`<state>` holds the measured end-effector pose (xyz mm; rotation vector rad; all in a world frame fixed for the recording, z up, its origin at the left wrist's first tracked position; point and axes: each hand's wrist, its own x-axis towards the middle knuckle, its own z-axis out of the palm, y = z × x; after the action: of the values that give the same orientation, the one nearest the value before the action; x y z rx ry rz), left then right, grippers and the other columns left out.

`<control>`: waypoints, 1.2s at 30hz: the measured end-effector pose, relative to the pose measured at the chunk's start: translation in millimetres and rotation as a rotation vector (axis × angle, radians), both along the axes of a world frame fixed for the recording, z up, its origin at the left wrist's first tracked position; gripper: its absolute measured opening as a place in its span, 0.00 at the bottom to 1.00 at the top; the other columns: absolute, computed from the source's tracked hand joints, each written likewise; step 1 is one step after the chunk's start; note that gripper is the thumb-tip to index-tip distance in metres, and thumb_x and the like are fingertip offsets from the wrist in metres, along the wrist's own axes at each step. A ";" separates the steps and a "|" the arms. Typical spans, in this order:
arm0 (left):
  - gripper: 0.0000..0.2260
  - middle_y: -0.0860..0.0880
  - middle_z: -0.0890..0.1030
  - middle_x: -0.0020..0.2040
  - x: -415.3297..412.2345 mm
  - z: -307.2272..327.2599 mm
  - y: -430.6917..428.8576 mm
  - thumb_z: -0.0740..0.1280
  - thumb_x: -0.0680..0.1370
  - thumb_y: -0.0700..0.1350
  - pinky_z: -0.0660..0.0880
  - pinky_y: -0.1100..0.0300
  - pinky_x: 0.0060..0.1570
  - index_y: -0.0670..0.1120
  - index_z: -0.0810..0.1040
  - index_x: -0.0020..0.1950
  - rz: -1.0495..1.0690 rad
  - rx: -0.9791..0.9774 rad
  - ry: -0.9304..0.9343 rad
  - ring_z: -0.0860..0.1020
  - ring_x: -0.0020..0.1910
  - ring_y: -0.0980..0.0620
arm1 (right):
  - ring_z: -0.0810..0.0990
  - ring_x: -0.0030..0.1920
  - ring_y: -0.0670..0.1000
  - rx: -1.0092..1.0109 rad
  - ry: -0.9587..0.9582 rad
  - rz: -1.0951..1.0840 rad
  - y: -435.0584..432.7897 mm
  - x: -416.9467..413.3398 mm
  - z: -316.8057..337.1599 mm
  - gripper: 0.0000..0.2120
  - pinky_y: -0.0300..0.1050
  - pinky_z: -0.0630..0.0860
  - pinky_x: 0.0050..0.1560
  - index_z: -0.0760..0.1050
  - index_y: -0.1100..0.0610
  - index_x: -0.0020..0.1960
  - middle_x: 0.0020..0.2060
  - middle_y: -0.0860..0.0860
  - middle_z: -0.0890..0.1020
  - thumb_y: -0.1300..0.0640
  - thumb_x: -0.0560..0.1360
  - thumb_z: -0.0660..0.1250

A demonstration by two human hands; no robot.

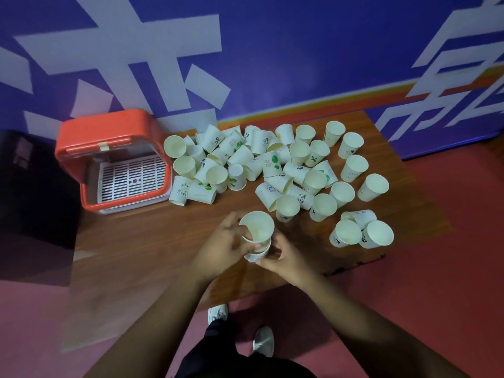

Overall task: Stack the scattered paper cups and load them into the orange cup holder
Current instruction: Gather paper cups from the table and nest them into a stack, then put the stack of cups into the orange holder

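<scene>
Head view, looking down. My left hand (222, 245) and right hand (282, 257) meet above the near part of the wooden surface (141, 241), both closed around a short stack of paper cups (257, 236); the left grip wraps the stack's left side, the right grip cradles its lower end from the right, and the top cup's open mouth faces the camera. Beyond my hands, the scattered paper cups (272, 165) cover the far half of the surface, some upright, some lying on their sides, several printed with pandas, green dots or a percent sign. A separate group of three cups (361, 231) stands near the right edge. The orange cup holder (109, 137) sits at the far left corner, just beside the leftmost cups, its front open to show a white slatted tray (132, 177) with no cups on it. Behind stands a blue wall (300, 50) with white lettering. My shoes (240, 328) show on the red floor (450, 268) below.
</scene>
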<state>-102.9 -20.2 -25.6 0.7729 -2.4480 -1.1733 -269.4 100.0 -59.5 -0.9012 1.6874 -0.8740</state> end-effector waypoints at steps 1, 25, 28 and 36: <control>0.12 0.54 0.72 0.66 1.8 -6.1 2.3 0.76 0.75 0.50 0.72 0.53 0.67 0.43 0.82 0.50 -0.007 0.003 -0.025 0.72 0.67 0.55 | 0.73 0.67 0.39 -0.006 -0.020 -0.003 0.0 -1.1 -1.3 0.38 0.42 0.73 0.66 0.65 0.43 0.72 0.66 0.42 0.77 0.54 0.67 0.78; 0.26 0.56 0.77 0.71 78.1 6.0 -35.5 0.64 0.76 0.66 0.76 0.49 0.65 0.63 0.71 0.73 0.468 0.770 0.303 0.76 0.69 0.51 | 0.73 0.69 0.49 0.031 -0.383 -0.043 -105.9 73.7 36.8 0.39 0.55 0.70 0.70 0.65 0.44 0.75 0.71 0.46 0.71 0.30 0.67 0.66; 0.20 0.56 0.76 0.71 130.2 30.6 -74.5 0.62 0.81 0.63 0.78 0.52 0.61 0.63 0.72 0.73 0.559 0.703 0.374 0.76 0.69 0.52 | 0.74 0.67 0.46 -0.036 -0.395 0.058 -160.8 120.7 57.8 0.28 0.54 0.70 0.70 0.70 0.42 0.69 0.70 0.44 0.73 0.34 0.72 0.66; 0.18 0.55 0.80 0.66 249.6 41.2 -178.1 0.64 0.81 0.60 0.79 0.61 0.55 0.61 0.75 0.70 0.656 0.634 0.446 0.78 0.67 0.51 | 0.78 0.64 0.45 -0.146 -0.219 0.282 -287.1 231.8 68.5 0.34 0.54 0.73 0.68 0.71 0.39 0.69 0.63 0.43 0.80 0.30 0.66 0.72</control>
<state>146.8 -198.4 15.6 1.1956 -1.2959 -1.6082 -37.6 -187.1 9.0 -1.0714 1.2850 -0.8761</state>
